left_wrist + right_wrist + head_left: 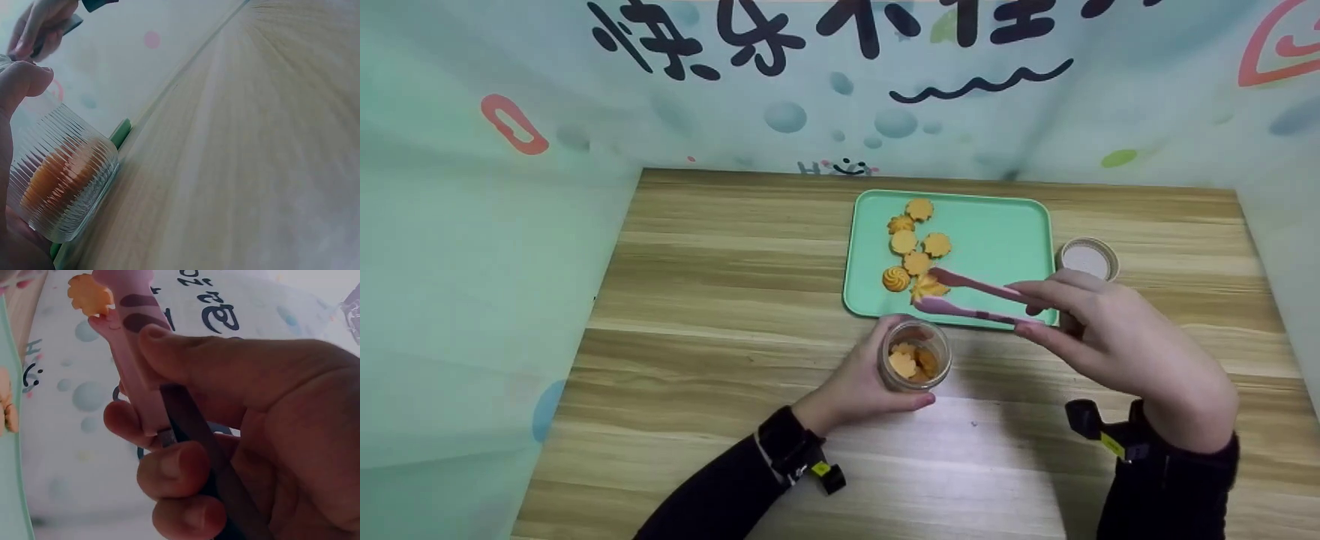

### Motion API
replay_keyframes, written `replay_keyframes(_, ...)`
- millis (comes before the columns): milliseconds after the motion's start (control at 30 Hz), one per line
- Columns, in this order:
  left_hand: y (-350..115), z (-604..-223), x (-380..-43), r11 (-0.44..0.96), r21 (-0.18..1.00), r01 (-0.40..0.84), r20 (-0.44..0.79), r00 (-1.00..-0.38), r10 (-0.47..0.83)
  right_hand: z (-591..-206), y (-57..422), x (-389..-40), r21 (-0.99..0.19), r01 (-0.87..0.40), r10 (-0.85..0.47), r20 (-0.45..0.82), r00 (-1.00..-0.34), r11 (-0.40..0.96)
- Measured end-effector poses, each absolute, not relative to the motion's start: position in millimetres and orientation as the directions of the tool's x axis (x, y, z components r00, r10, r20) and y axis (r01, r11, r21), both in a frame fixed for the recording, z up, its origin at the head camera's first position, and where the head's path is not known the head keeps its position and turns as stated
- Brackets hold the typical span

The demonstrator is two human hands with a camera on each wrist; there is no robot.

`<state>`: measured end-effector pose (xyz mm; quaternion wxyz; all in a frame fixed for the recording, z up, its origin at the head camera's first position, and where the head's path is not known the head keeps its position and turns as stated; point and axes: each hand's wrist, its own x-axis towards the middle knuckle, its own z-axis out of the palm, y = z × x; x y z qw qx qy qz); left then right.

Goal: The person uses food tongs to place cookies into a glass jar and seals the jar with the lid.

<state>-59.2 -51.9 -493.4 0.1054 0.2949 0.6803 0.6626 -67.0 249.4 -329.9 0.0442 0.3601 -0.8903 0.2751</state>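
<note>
My left hand (859, 379) grips a ribbed clear glass jar (84, 121), its open mouth facing up in the head view. Several cookies (904, 364) lie in the jar. The right hand (1102, 330) holds pink tongs (979, 285), with thumb and fingers around the handles, also seen in the right wrist view. One scalloped cookie (90, 295) is at the tongs' tips, which stand apart on either side of it in the head view. Below those tips is a mint green tray (997, 225), where several more cookies (916, 262) lie toward its left side.
A round jar lid (1087, 259) lies just right of the tray on the wooden table (720, 300). A printed cloth backdrop (780, 90) rises behind the table, with cloth on the left and right sides too. Each wrist wears a strapped camera.
</note>
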Motion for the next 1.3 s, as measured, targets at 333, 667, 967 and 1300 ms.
replay_keyframes(333,-53,-504,-60,0.028,0.966,0.256,0.203,-0.823,0.531,-314,242,-46,-0.474,-0.675,-0.66,0.232,-0.715,0.565)
replay_keyframes(667,-55,-471,-52,-0.014,0.974,0.226,0.198,-0.822,0.535,-316,238,-39,-0.487,-0.65,-0.65,0.199,-0.733,0.584)
replay_keyframes(967,-55,-472,-54,-0.056,0.968,0.245,0.236,-0.809,0.538,-319,234,-40,-0.464,-0.667,-0.673,0.184,-0.716,0.583)
replay_keyframes(1300,-51,-501,-60,-0.044,0.97,0.239,0.226,-0.817,0.53,-319,231,-39,-0.458,-0.639,-0.656,0.148,-0.74,0.617)
